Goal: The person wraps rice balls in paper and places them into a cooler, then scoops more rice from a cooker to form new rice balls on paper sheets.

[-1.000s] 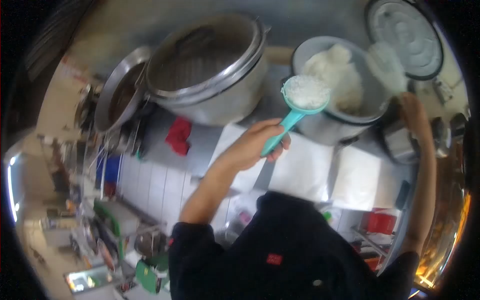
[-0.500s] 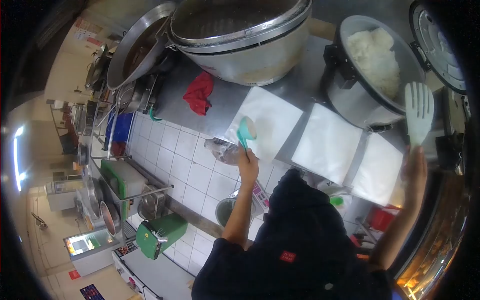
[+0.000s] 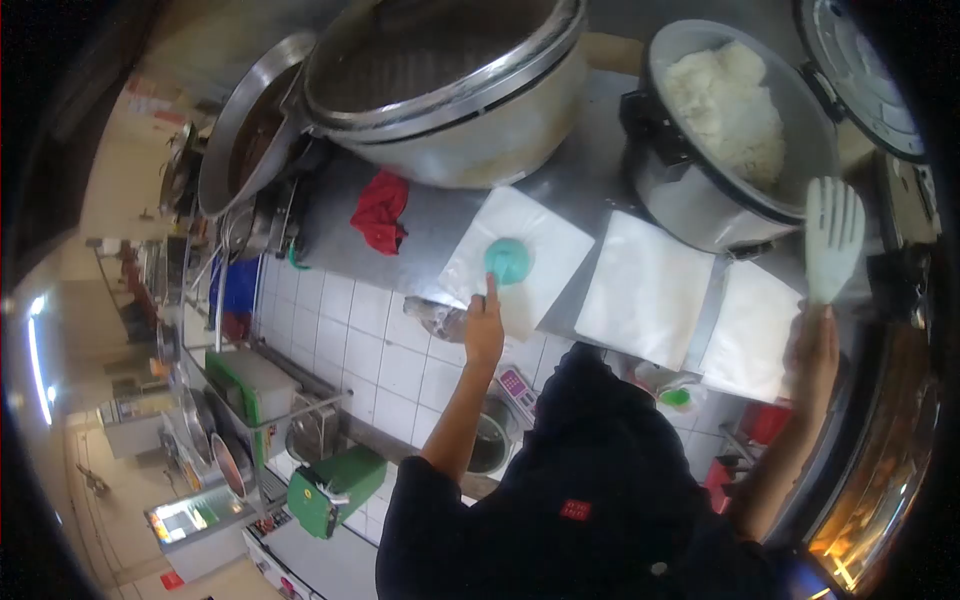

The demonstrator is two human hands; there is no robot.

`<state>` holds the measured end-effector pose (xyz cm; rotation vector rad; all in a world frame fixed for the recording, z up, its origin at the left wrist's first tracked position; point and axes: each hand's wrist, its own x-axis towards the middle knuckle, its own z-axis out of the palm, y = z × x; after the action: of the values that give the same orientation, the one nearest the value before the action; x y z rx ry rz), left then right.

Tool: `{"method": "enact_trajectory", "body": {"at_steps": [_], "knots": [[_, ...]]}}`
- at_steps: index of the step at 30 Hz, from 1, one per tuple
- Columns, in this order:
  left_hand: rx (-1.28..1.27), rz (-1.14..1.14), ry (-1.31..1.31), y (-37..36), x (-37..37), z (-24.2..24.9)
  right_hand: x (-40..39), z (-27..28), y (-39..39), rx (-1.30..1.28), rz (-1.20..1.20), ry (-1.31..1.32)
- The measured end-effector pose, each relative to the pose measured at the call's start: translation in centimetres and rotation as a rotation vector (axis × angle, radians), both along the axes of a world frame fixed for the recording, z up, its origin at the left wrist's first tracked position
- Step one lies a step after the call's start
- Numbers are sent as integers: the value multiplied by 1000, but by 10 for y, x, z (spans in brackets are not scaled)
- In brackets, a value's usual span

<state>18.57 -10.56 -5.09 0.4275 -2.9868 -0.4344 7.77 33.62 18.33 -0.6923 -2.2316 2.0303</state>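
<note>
Smooth plastic scoop, matt plastic spatula; glossy metal counter.

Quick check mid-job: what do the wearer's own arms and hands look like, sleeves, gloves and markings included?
The left hand and right hand wear no gloves. Both forearms are uncovered below short black sleeves. The black shirt bears a small red patch; its lettering is too blurred to read. No watch shows.

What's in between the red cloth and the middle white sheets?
In the head view, the leftmost white sheets lie there, under the green scoop in the left hand, plus some steel counter.
</note>
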Motion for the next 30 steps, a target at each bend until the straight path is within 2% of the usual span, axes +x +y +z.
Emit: {"method": "enact_trajectory", "body": {"at_steps": [3, 5, 7, 9, 10, 13, 15, 16, 17, 18, 20, 21, 22, 24, 26, 27, 28, 30], "knots": [[-36, -57, 7, -9, -2, -19, -4, 2, -2, 36, 66, 10], [96, 141, -121, 13, -15, 35, -11, 7, -11, -22, 54, -23], [165, 127, 16, 13, -13, 47, -21, 1, -7, -72, 162, 22], [200, 56, 344, 18, -13, 57, -29, -3, -5, -128, 190, 100], [384, 136, 285, 25, -14, 75, -33, -3, -4, -150, 194, 132], [449, -117, 371, 54, -51, 160, -45, 1, 7, -10, 174, 168], [589, -264, 150, 64, -82, 222, -55, 1, 15, 114, 158, 223], [478, -401, 95, 79, -109, 260, -61, -2, 19, 203, 146, 285], [216, -588, 143, 92, -135, 292, -68, -3, 21, 290, 139, 348], [61, -659, 135, 113, -161, 320, -70, 6, 24, 289, 147, 248], [56, -730, -3, 159, -214, 368, -80, 3, 27, 298, 110, 272], [14, -772, -60, 178, -247, 370, -86, -2, 29, 296, 52, 296], [-29, -818, -121, 196, -280, 371, -90, -9, 35, 413, 59, 304], [-232, -974, -31, 226, -346, 339, -97, -22, 33, 338, 0, 335], [-418, -821, -175, 266, -397, 300, -99, -33, 31, 232, -31, 319], [-673, -821, -89, 279, -417, 264, -100, -33, 23, 108, -47, 312], [-924, -813, 0, 290, -432, 237, -103, -32, 14, 91, -87, 345], [-913, -842, -94, 309, -444, 225, -99, -36, 5, 36, -114, 308]]}}
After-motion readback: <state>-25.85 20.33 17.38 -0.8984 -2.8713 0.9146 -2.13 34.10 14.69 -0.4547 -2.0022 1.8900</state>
